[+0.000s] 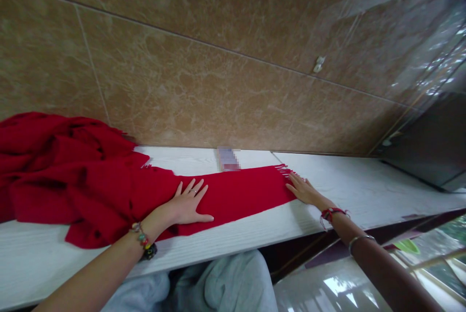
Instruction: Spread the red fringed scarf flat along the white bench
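Note:
A red scarf [240,193] with a fringed end lies stretched along a narrow white tabletop. Its left part is a loose, crumpled heap [73,171] of red cloth; whether that is all one piece I cannot tell. My left hand [187,205] rests on the scarf just right of the heap, fingers spread and palm down. At the fringed right end, my right hand [304,190] lies flat with its fingertips on the cloth's edge. Neither hand grips anything.
Behind the tabletop [345,181] rises a brown marbled tile wall [204,79]. A small blurred-out rectangular item [227,159] lies against the wall side. A dark grey box-like object [429,142] stands at the far right. My knees are below the front edge.

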`<state>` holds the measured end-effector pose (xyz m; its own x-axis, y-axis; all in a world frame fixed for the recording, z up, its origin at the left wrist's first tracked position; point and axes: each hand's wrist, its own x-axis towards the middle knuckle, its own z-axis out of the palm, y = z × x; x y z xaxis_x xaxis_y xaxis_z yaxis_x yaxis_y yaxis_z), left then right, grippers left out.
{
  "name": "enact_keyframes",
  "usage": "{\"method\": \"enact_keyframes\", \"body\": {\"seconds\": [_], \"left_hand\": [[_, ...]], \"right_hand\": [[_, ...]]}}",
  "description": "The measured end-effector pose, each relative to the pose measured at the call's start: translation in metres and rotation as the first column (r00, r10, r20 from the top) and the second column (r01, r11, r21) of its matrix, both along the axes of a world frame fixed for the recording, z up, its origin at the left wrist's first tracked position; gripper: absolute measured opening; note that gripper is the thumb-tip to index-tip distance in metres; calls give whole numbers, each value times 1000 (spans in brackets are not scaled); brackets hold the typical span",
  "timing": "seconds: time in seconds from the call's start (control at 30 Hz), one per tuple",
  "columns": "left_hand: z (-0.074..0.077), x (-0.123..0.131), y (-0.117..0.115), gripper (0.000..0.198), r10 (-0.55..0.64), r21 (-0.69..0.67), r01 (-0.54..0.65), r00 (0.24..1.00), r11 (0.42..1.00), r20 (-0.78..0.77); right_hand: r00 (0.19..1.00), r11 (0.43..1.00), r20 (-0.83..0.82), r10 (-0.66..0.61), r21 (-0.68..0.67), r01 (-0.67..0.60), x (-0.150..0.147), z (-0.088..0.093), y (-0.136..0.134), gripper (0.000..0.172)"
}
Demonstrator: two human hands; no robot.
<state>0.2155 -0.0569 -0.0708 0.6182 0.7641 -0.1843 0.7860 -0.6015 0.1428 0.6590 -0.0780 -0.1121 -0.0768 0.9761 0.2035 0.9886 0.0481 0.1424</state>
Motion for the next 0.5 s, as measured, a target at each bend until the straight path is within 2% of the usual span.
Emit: {"method": "enact_keyframes", "body": {"seconds": [0.03, 0.13, 0.17, 0.23, 0.33, 0.5], "left_hand": [[0, 0, 0, 102, -4, 2, 4, 1000, 1000, -1], [-2, -2, 1, 101, -14, 25, 14, 1000, 1000, -5], [-2, -2, 2, 101, -12, 34, 12, 1000, 999, -7], [-2, -3, 3, 99, -7, 43, 7, 1000, 999, -13], [-2, -2, 4, 95, -16, 46, 17, 1000, 999, -23], [-4, 6, 5, 81, -80, 100, 79, 997, 992, -1]], "right_hand": [[999, 999, -35, 20, 31, -19, -14, 0, 8, 51], [954, 964, -135, 266, 32, -265, -69, 2, 35, 54], [935, 949, -165, 314, 19, -315, -85, 3, 44, 54], [933, 947, -182, 310, -30, -320, -106, 3, 58, 58], [959, 966, -170, 226, -88, -243, -104, 0, 68, 63], [975, 980, -144, 170, -81, -183, -59, -8, 70, 65]]}}
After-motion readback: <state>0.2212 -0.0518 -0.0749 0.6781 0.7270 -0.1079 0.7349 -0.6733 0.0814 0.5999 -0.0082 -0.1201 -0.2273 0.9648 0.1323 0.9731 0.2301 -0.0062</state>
